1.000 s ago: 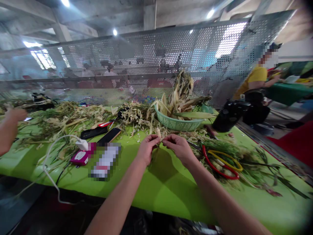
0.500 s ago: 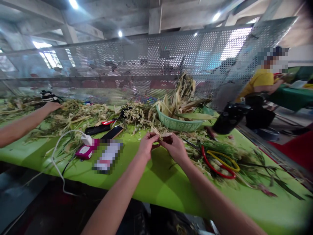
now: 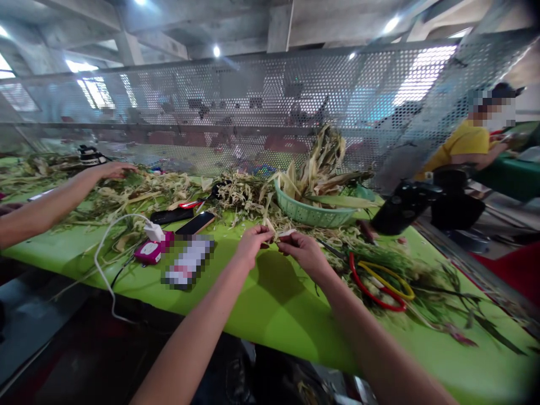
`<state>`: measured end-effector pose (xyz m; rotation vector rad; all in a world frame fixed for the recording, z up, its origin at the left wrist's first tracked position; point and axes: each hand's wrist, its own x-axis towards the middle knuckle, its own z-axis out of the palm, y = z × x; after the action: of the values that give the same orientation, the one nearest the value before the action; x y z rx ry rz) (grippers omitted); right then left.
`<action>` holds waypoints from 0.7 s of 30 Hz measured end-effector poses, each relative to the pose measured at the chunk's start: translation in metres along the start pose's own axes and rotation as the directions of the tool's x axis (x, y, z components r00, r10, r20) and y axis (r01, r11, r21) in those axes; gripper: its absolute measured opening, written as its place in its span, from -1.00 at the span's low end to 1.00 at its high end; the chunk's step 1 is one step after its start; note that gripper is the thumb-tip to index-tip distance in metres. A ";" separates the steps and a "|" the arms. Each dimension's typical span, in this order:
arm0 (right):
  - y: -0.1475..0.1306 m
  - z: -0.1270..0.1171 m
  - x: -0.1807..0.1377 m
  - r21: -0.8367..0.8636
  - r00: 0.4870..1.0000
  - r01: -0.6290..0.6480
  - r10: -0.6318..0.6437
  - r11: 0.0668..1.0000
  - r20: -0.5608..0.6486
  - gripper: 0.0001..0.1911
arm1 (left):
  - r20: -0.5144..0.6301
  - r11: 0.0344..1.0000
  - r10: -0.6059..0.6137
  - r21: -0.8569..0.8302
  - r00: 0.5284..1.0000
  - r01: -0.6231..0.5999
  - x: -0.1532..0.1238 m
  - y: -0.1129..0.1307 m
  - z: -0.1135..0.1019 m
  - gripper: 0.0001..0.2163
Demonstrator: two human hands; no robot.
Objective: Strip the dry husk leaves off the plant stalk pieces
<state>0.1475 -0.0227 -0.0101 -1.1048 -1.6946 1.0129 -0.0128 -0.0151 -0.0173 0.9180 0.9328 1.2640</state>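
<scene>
Above the green table, my left hand (image 3: 255, 243) pinches a pale strip of dried corn husk (image 3: 269, 226) between thumb and fingers. My right hand (image 3: 302, 251) is closed close beside it, its fingertips on another small pale husk piece (image 3: 287, 232). Whether the two pieces are joined is too small to make out. Just behind my hands stands a light green plastic basket (image 3: 314, 215) with large dried corn husks (image 3: 327, 152) sticking up out of it. Right of my right hand lie scissors with red and yellow handles (image 3: 356, 281), among green stalks.
Loose dried plant scraps (image 3: 244, 197) spread along the back. A phone (image 3: 196, 223), a blurred-out flat item (image 3: 189, 261) and a magenta power block (image 3: 148, 251) with a white cable lie left. A black bottle-like object (image 3: 396, 208) stands right. Another person's arm (image 3: 71, 194) reaches in from the left.
My fingertips have drawn slightly apart, with pale husk still in them. The other person's hand has moved right over the scraps. The view has shifted a little.
</scene>
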 end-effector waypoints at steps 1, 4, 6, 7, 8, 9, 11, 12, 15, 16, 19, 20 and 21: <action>0.000 0.000 0.000 -0.018 1.000 0.002 -0.002 1.000 0.002 -0.75 | -0.002 1.000 -0.004 -0.010 1.000 0.004 -0.001 -0.001 -0.001 -0.78; 0.002 0.001 -0.002 -0.162 0.999 0.040 -0.042 0.986 -0.012 -0.74 | -0.016 0.999 -0.001 -0.045 1.000 0.000 -0.002 -0.006 -0.004 -0.78; 0.002 0.003 -0.004 -0.264 0.997 0.060 -0.070 0.963 -0.030 -0.74 | -0.035 0.998 0.012 -0.059 0.999 -0.014 -0.003 -0.009 -0.005 -0.78; 0.001 0.005 -0.005 -0.298 0.996 0.063 -0.079 0.953 -0.042 -0.73 | -0.043 0.997 0.019 -0.068 0.999 -0.022 -0.004 -0.010 -0.005 -0.78; 0.001 0.006 -0.006 -0.323 0.995 0.064 -0.087 0.944 -0.057 -0.73 | -0.047 0.997 0.025 -0.078 0.999 -0.029 -0.004 -0.011 -0.004 -0.78; 0.001 0.008 -0.006 -0.345 0.993 0.065 -0.096 0.937 -0.074 -0.74 | -0.049 0.996 0.029 -0.089 0.998 -0.033 -0.004 -0.011 -0.004 -0.78; 0.001 0.010 -0.006 -0.365 0.987 0.071 -0.117 0.928 -0.106 -0.76 | -0.049 0.993 0.032 -0.114 0.998 -0.038 -0.004 -0.012 -0.001 -0.77; 0.001 0.012 -0.006 -0.357 0.986 0.075 -0.124 0.931 -0.115 -0.78 | -0.050 0.991 0.035 -0.129 0.998 -0.041 -0.004 -0.012 -0.001 -0.77; 0.004 0.014 -0.003 -0.309 0.987 0.077 -0.117 0.948 -0.110 -0.80 | -0.055 0.983 0.044 -0.176 0.998 -0.053 -0.002 -0.013 0.000 -0.76; 0.006 0.014 -0.002 -0.294 0.988 0.077 -0.112 0.953 -0.104 -0.80 | -0.055 0.980 0.046 -0.190 0.997 -0.055 -0.002 -0.013 0.000 -0.75; 0.008 0.015 0.000 -0.274 0.991 0.075 -0.103 0.959 -0.089 -0.79 | -0.041 0.976 0.035 -0.215 0.999 -0.043 -0.001 -0.012 -0.003 -0.74; 0.008 0.015 0.000 -0.266 0.991 0.074 -0.101 0.961 -0.087 -0.78 | -0.030 0.975 0.029 -0.217 0.999 -0.035 -0.001 -0.012 -0.004 -0.73; 0.007 0.015 -0.001 -0.249 0.991 0.072 -0.097 0.966 -0.087 -0.77 | -0.018 0.976 0.022 -0.217 1.000 -0.025 -0.001 -0.011 -0.005 -0.73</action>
<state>0.1352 -0.0239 -0.0215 -1.2080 -1.8042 0.6960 -0.0140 -0.0167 -0.0295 0.7497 0.7793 1.3654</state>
